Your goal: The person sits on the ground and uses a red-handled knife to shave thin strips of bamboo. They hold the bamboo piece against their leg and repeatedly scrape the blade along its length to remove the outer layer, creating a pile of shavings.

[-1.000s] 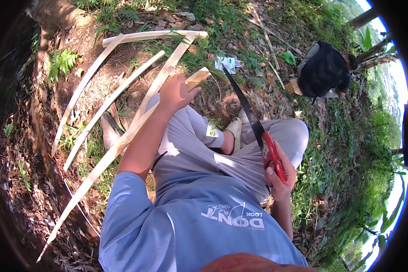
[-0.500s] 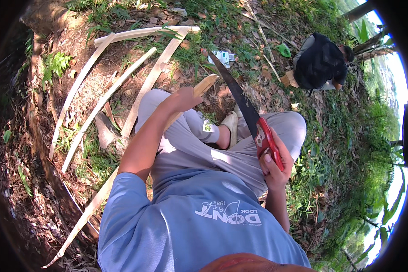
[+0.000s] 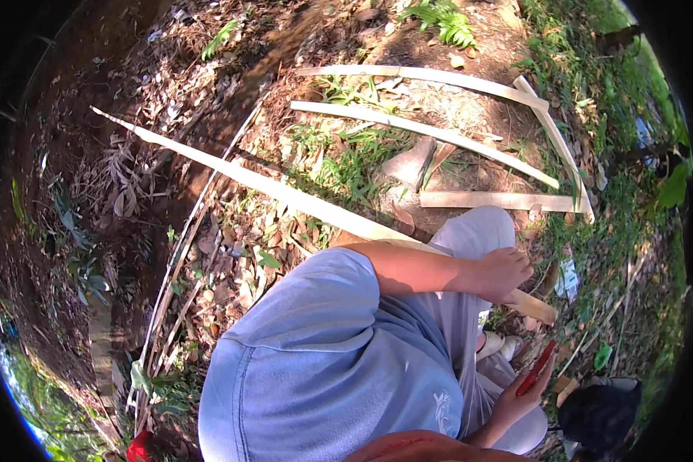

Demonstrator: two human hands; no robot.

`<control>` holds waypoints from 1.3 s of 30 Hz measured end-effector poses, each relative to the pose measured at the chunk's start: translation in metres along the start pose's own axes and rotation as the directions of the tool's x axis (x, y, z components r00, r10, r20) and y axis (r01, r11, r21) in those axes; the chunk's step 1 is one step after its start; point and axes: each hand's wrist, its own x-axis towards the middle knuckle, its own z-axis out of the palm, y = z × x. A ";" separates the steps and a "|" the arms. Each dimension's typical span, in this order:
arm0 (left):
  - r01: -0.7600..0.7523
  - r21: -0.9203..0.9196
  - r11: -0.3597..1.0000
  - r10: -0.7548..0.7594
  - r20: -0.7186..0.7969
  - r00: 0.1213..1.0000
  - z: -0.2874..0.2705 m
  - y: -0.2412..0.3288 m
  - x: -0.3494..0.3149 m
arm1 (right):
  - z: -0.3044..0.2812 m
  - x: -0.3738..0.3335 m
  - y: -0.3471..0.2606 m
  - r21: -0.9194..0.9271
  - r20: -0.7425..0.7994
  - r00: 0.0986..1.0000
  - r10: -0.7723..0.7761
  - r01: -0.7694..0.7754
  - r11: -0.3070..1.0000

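My left hand [image 3: 505, 275] is closed around a long pale wooden strip [image 3: 277, 189], close to its cut end [image 3: 537, 309]. The strip runs under my forearm and across my lap, tapering to a thin tip at the far left. In my right hand [image 3: 513, 396], below and to the right of that end, is the red handle of a hand saw [image 3: 536, 369]. The saw's dark blade can hardly be made out from this angle, and I see no contact between it and the strip.
Several more pale strips [image 3: 431, 127] lie on leaf-strewn ground beyond my knee. Near them is a stone-like block [image 3: 410, 163]. Thin long stems [image 3: 179, 258] lie at the left. Another person in dark clothing [image 3: 602, 414] sits at the lower right.
My view has swung to the left, bringing the strip's whole length into sight. Both hands keep their holds. The saw blade, plain before, now barely shows.
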 end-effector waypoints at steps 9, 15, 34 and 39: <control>0.978 0.051 -0.204 -0.402 -0.915 -0.036 -0.276 -0.201 -0.341 | 0.084 0.081 0.016 -0.639 0.328 0.927 0.184 0.075 0.766; 0.282 -0.956 0.082 -0.749 -0.246 -0.615 -0.227 -0.232 -0.563 | 0.098 0.112 0.016 -0.609 0.429 0.893 0.138 0.173 0.774; -0.323 -0.633 0.703 -0.700 -0.540 -0.467 -0.354 -0.205 -0.440 | 0.157 0.117 0.070 -0.275 0.598 0.788 -0.148 0.375 0.885; -0.307 -0.618 0.724 -0.684 -0.583 -0.438 -0.393 -0.214 -0.447 | 0.155 0.116 0.034 -0.208 0.579 0.797 -0.173 0.349 0.914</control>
